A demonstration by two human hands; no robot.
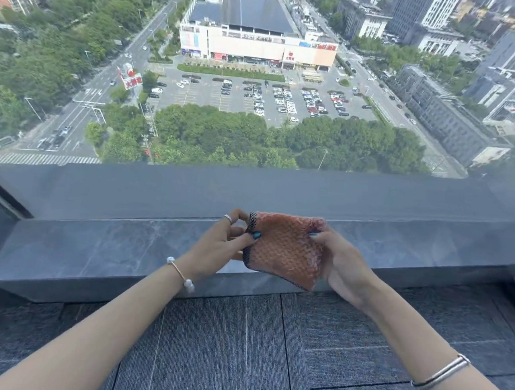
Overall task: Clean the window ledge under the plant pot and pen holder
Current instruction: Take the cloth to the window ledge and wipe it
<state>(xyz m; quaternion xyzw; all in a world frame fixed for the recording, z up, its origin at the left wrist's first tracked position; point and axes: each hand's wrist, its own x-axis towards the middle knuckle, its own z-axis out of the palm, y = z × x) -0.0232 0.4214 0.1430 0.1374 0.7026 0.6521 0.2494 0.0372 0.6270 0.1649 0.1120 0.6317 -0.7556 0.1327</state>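
Both hands hold an orange-pink textured cloth [286, 250] with a dark woven edge, folded into a rough square, just above the grey marble window ledge [98, 246]. My left hand [221, 243] pinches its left edge with thumb and fingers. My right hand [342, 259] grips its right side, thumb on top. No plant pot or pen holder is in view.
A large window pane [256, 75] rises behind the ledge, looking down on a city street and car park. A dark window frame [2, 199] slants at the left. Grey carpet tiles [242, 343] cover the floor below the ledge.
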